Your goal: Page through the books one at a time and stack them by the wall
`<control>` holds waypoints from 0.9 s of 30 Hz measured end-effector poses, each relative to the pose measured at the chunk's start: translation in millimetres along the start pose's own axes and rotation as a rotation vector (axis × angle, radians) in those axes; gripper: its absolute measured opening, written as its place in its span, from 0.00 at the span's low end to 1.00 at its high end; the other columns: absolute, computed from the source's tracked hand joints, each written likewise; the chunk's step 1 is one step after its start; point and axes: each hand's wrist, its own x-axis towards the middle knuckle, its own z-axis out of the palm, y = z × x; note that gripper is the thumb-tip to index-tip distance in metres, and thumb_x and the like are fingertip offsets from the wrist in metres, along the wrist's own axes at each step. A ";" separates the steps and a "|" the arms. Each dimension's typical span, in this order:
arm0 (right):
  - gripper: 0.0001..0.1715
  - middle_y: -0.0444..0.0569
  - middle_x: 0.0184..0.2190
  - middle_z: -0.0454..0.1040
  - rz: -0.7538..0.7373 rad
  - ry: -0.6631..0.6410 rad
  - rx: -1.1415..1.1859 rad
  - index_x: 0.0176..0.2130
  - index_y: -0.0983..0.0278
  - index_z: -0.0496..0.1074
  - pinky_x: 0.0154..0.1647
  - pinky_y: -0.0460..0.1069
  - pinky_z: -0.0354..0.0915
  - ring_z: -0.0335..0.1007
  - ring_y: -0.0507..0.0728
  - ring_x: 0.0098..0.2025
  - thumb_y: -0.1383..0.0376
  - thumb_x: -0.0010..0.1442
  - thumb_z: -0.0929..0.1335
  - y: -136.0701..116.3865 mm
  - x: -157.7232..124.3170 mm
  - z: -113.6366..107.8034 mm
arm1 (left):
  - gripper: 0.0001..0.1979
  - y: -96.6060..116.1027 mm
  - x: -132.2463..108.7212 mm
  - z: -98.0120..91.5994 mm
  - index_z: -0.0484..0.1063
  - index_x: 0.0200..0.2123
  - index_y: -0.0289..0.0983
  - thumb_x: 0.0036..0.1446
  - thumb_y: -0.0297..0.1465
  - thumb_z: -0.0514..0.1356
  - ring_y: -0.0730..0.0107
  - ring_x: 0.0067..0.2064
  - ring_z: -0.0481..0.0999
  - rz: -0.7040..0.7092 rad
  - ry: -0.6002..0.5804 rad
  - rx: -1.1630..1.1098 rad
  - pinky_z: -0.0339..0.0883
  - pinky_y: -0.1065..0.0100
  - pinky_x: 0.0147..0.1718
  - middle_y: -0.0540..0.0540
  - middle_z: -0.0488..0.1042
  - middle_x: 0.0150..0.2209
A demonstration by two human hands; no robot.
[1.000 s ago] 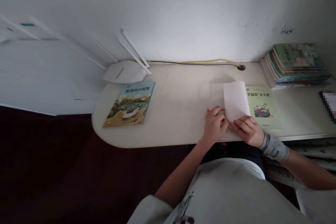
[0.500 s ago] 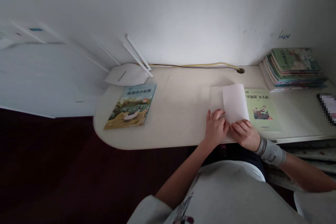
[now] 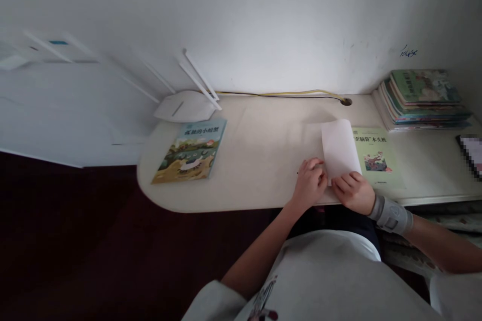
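Observation:
A white sheet of paper (image 3: 339,148) is bent up over the desk, its right part raised and curving at the top. My right hand (image 3: 353,191), with a grey band on the wrist, pinches the lower right corner of the sheet. Close beside it, my left hand (image 3: 311,180) has its fingers curled at the sheet's lower left, resting on the desk side. The fingertips of both hands are partly hidden. Under and right of the paper lies a green book (image 3: 378,158), its left part covered by the sheet.
A blue-topped picture book (image 3: 190,153) lies at the desk's left, before a white router (image 3: 186,106) with antennas. Cables (image 3: 278,94) run along the wall. A stack of books (image 3: 425,100) stands at the right back, with a blurred-out phone-like object (image 3: 470,153) near it.
Both hands have shifted slightly rightward with the raised part of the paper. My left fingers look more curled in. The view has moved a little.

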 end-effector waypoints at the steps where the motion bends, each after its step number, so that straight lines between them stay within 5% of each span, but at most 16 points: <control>1: 0.10 0.50 0.26 0.68 0.002 -0.002 -0.006 0.30 0.67 0.72 0.30 0.52 0.49 0.56 0.53 0.29 0.70 0.59 0.62 -0.8 0.6 0.5 | 0.10 0.2 0.1 -0.3 0.66 0.22 0.37 0.54 0.25 0.53 0.63 0.49 0.68 -0.001 -0.007 -0.003 0.61 0.57 0.52 0.41 0.70 0.44; 11: 0.12 0.50 0.26 0.69 0.063 -0.035 0.159 0.31 0.67 0.72 0.32 0.52 0.57 0.62 0.54 0.30 0.72 0.60 0.61 -2.6 12.8 -7.6 | 0.09 -2.5 0.7 -0.3 0.61 0.21 0.37 0.53 0.23 0.53 0.65 0.46 0.70 -0.055 0.027 -0.192 0.66 0.61 0.45 0.41 0.70 0.43; 15: 0.12 0.54 0.39 0.72 0.174 0.085 0.445 0.43 0.65 0.71 0.45 0.55 0.63 0.66 0.57 0.42 0.68 0.60 0.63 24.2 7.5 -26.0 | 0.08 -8.4 2.7 -4.4 0.64 0.26 0.36 0.57 0.29 0.52 0.68 0.42 0.71 -0.157 0.141 -0.327 0.67 0.70 0.32 0.42 0.69 0.40; 19: 0.17 0.59 0.49 0.68 0.398 0.106 0.413 0.47 0.65 0.71 0.49 0.60 0.64 0.63 0.62 0.52 0.62 0.60 0.63 65.3 9.1 -29.5 | 0.06 -6.0 0.7 -7.1 0.66 0.33 0.37 0.59 0.31 0.52 0.68 0.45 0.70 -0.086 0.207 -0.309 0.67 0.67 0.39 0.43 0.69 0.40; 23: 0.20 0.57 0.56 0.63 0.113 -0.154 0.357 0.45 0.61 0.74 0.58 0.65 0.51 0.54 0.65 0.60 0.54 0.58 0.64 80.5 15.4 -25.0 | 0.12 -6.2 -13.2 -12.4 0.64 0.45 0.35 0.60 0.33 0.50 0.62 0.53 0.66 -0.049 0.184 -0.096 0.62 0.57 0.51 0.38 0.68 0.48; 27: 0.31 0.57 0.57 0.62 -0.130 -0.399 0.351 0.51 0.58 0.70 0.59 0.68 0.42 0.53 0.67 0.61 0.44 0.55 0.63 69.4 14.7 -21.7 | 0.28 -16.8 -30.4 -15.8 0.58 0.55 0.29 0.58 0.42 0.53 0.51 0.62 0.55 -0.033 -0.093 0.229 0.54 0.49 0.56 0.28 0.60 0.58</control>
